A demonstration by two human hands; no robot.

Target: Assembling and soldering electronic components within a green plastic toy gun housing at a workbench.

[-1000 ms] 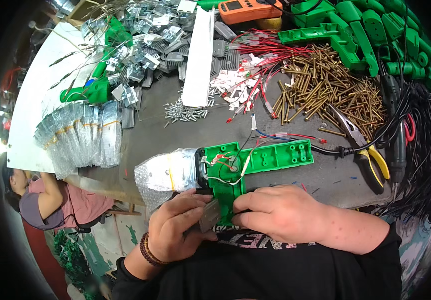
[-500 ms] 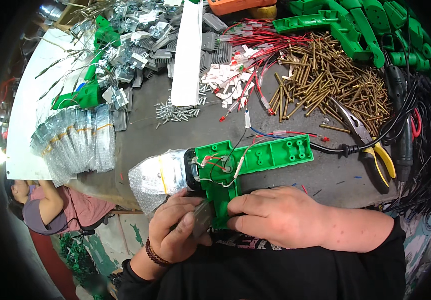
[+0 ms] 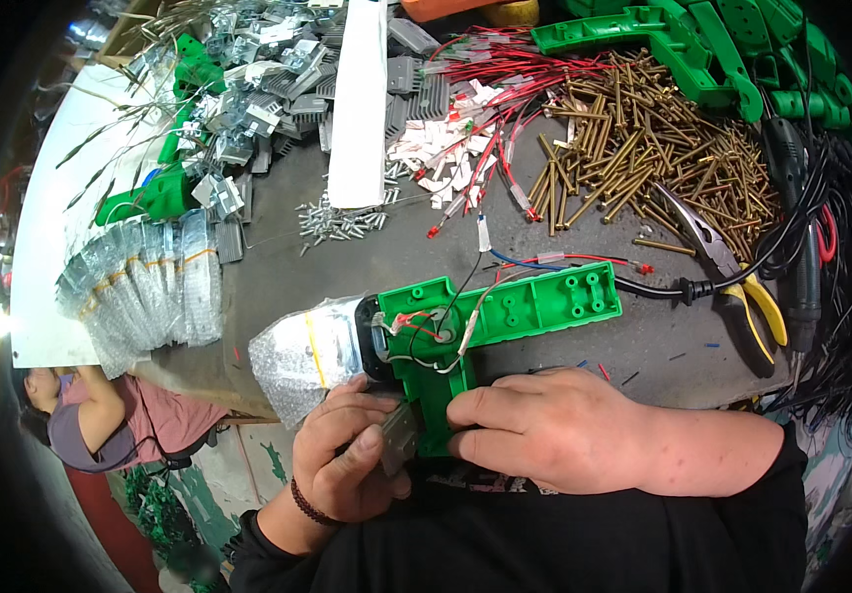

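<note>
A green plastic housing half [image 3: 544, 306], T-shaped and open upward, lies in front of me. Red, white, black and blue wires run inside it. Its left end carries a black collar [image 3: 371, 336] and a part wrapped in bubble wrap [image 3: 292, 361] with a yellow band. My left hand [image 3: 347, 455] is closed on a grey metal heat sink [image 3: 401, 435], held against the housing's near leg. My right hand [image 3: 549, 425] pinches that leg from the right; its fingertips are partly hidden behind the green wall.
Beyond lie small screws [image 3: 342, 219], white tags [image 3: 441, 153], red wires [image 3: 515, 64] and brass-coloured rods [image 3: 613, 148]. Yellow-black pliers [image 3: 742, 316], a soldering iron [image 3: 798, 287] and black cables [image 3: 851, 277] sit right. Bubble-wrapped parts [image 3: 149, 287] stand left, near another person [image 3: 139, 415].
The heat sink has tilted slightly in my left hand. The housing and my right hand have stayed nearly in place; the whole view has shifted a little.
</note>
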